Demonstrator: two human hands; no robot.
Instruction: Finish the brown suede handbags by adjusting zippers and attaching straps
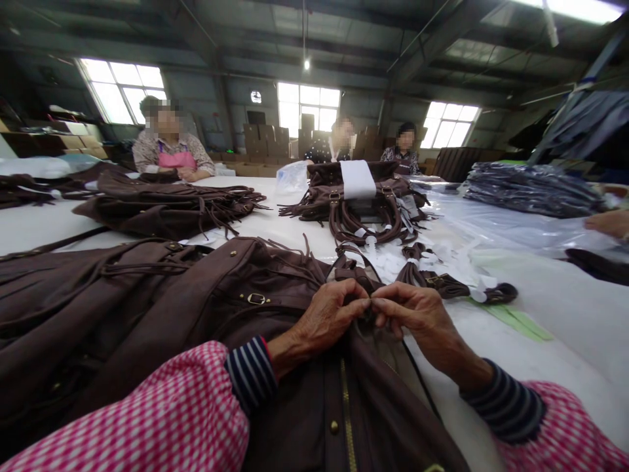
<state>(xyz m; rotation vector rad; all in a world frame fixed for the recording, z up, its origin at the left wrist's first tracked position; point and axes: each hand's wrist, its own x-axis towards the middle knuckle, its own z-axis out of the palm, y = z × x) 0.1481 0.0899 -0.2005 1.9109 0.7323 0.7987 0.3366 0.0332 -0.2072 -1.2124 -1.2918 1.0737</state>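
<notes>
A dark brown leather bag (304, 406) with a brass zipper and studs lies in front of me. At its upper edge, my left hand (339, 311) pinches thumb and forefinger together. My right hand (413, 311) meets it there, also in a pinch, the fingertips of both nearly touching. Whatever small part sits between the fingertips is too small to make out. More brown bags (122, 288) with a buckle and fringe spread out under and beside my left arm.
Across the white table (531, 328) lie stacked fringed bags (171, 203), a bag with paper-wrapped handles (319, 196), bundled straps (447, 285) and plastic-wrapped goods (531, 187). Several people sit beyond; another person's hand (609, 224) shows at the right edge.
</notes>
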